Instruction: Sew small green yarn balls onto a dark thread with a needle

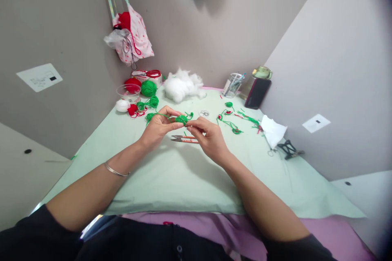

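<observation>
A small green crocheted piece (181,119) is held up over the middle of the table, between the thumb and fingers of my left hand (157,129). Green yarn runs from it across the left fingers toward a green yarn ball (153,101). My right hand (209,135) is closed in a pinch at the piece's right edge; a thin object seems to be in the fingertips, too small to name. Beneath the hands lie thread snips (180,138) with orange handles, partly hidden behind the right hand.
White stuffing (182,85) sits at the back, with a red yarn ball (132,85) to its left. Small green-and-red crocheted pieces (235,130) lie on the right, near a phone (258,93), a clear cup (233,85) and a black clip (288,149). A spotted bag (139,36) hangs at left.
</observation>
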Action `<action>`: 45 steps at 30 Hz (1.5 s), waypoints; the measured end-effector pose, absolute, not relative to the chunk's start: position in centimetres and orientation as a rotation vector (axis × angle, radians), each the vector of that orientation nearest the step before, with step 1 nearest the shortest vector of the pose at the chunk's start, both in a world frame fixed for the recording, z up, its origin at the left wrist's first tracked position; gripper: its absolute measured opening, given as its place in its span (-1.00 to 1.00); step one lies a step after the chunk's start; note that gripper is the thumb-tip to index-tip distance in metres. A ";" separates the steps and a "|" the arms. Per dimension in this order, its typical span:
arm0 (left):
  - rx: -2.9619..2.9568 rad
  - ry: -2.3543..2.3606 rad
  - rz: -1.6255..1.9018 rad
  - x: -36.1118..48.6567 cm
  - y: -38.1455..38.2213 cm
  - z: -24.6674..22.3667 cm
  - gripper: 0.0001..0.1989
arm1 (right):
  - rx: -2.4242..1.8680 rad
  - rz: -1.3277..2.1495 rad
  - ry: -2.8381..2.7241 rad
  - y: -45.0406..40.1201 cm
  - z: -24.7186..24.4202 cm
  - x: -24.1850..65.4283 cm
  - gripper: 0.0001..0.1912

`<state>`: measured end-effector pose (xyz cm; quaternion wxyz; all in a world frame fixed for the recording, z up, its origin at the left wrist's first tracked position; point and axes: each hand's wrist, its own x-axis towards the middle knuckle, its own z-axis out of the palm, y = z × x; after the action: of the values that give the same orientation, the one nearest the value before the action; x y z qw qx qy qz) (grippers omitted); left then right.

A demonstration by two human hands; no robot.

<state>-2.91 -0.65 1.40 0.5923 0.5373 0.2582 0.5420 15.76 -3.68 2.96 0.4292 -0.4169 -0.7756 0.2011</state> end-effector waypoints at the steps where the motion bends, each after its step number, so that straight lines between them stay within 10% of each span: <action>1: 1.241 0.609 1.267 -2.9 -0.7 1.5 -0.69 | -1.045 0.502 -1.942 -3.7 3.0 15.8 -0.81; 45: 1.466 0.719 0.957 -2.3 -0.8 0.3 -0.61 | -1.109 1.093 -1.628 -2.5 3.8 16.7 -0.79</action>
<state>-2.29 -0.76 0.28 0.5847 0.6282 0.3084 0.4104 16.72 -2.51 3.84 0.4298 -0.4446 -0.6526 0.4378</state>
